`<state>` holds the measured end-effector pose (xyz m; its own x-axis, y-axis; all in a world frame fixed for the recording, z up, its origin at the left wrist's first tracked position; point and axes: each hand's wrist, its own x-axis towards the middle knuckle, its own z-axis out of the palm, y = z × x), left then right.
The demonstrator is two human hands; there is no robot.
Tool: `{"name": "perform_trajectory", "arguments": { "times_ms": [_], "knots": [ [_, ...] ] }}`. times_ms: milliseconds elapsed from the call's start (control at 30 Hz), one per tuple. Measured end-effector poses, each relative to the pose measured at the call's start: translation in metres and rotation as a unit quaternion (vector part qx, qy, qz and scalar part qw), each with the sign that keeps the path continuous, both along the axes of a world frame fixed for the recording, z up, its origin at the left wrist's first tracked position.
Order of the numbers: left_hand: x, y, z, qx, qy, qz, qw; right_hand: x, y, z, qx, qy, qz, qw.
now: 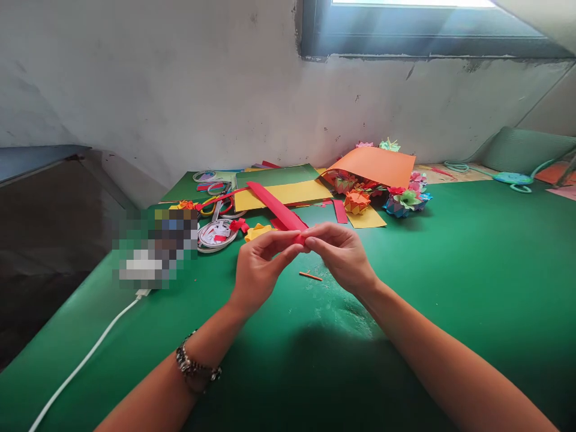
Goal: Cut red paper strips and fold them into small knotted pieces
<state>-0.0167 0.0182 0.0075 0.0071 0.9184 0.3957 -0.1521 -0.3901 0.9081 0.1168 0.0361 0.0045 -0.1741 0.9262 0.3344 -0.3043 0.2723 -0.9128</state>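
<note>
A long red paper strip point(276, 205) slants up and to the left from my fingertips, above the green table point(472, 270). Its near end is folded or bunched where both hands meet. My left hand point(265, 264) pinches that end between thumb and fingers. On the other side, my right hand point(342, 255) pinches the same red paper, its fingertips nearly touching those of my left. The fingers partly hide the fold. Below the hands lies a thin orange stick point(310, 276).
Scissors point(216, 207), a tape roll point(217, 235) and yellow paper point(288, 195) lie behind my left hand. Farther right are an orange sheet point(373, 165) and paper flowers point(407, 201). A white cable point(85, 360) crosses the left side, ending at a blurred object.
</note>
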Motion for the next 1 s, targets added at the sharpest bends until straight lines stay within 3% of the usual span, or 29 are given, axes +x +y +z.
{"name": "perform_trajectory", "arguments": {
  "times_ms": [600, 1000],
  "knots": [
    [0.003, 0.000, -0.006, -0.012, -0.013, 0.023, 1.000, -0.007, 0.000, -0.002, -0.012, -0.004, -0.015, 1.000],
    [0.007, 0.002, -0.010, -0.028, -0.024, 0.033, 0.999, -0.010, -0.006, -0.003, 0.045, -0.070, -0.081, 0.993]
  ]
}}
